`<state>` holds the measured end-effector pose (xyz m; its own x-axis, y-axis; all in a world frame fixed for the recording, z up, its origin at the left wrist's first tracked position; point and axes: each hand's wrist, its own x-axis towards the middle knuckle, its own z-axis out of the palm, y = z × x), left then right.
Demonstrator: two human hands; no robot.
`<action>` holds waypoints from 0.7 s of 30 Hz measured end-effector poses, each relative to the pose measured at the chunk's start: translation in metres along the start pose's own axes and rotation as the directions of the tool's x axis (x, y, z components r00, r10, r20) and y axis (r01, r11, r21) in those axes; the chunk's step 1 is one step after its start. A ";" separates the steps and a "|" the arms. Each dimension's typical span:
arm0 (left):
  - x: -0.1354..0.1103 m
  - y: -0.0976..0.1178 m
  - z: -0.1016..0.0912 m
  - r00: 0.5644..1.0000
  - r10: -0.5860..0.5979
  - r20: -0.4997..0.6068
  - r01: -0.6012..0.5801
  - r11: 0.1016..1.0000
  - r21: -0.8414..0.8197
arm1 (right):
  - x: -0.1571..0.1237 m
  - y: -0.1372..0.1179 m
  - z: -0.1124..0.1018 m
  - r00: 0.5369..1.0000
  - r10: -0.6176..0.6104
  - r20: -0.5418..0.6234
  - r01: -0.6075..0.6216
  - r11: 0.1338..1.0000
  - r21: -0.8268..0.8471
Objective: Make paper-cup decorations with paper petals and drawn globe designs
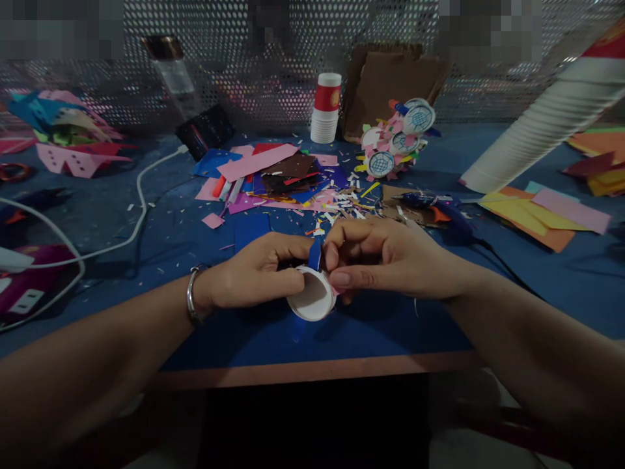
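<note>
Far left: a heap of coloured paper offcuts at the back of the blue worktop, with a pink sheet with cut-outs just in front of it. A white cable loops from the left edge toward a black object by the mesh wall. A clear bottle with a brown cap stands behind that object.

Left forearm comes in from bottom left, with a metal bangle at the wrist. Left hand has its fingers curled round a white paper cup, thumb pressed along its side. The cup is lying on its side, open mouth toward the camera, near the worktop's front edge, between both hands. A blue paper strip stands up at the cup's rim. Right hand has thumb and forefinger pressed together, pinching that strip where it meets the cup, with the other fingers folded alongside.

Behind the hands is a pile of mixed paper scraps, pink, blue, brown and red, with tiny snippets scattered around. A red-and-white cup stack stands upright at the back, brown cardboard to its right. A cluster of decorated cups lies in front of the cardboard. A blue glue gun lies just behind the right hand. Far right, a long stack of white cups lies tilted, and yellow, orange and pink sheets are below it.
</note>
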<state>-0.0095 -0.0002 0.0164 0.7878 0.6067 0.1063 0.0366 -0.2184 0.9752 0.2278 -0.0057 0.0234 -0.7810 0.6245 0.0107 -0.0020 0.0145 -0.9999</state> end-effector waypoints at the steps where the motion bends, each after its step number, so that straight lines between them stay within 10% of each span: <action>1: 0.000 0.000 0.000 1.000 -0.003 0.000 0.003 1.000 0.006 | 0.000 0.000 0.000 1.000 0.005 -0.001 -0.005 1.000 -0.007; 21: 0.007 -0.012 -0.001 0.930 -0.261 -0.258 0.105 0.863 -0.494 | -0.002 0.000 0.000 0.954 -0.122 -0.273 0.075 0.981 -0.178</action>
<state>-0.0046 0.0076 0.0057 0.5643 0.8188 -0.1055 -0.1897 0.2530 0.9487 0.2290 -0.0069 0.0234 -0.5749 0.8070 0.1350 0.0509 0.1999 -0.9785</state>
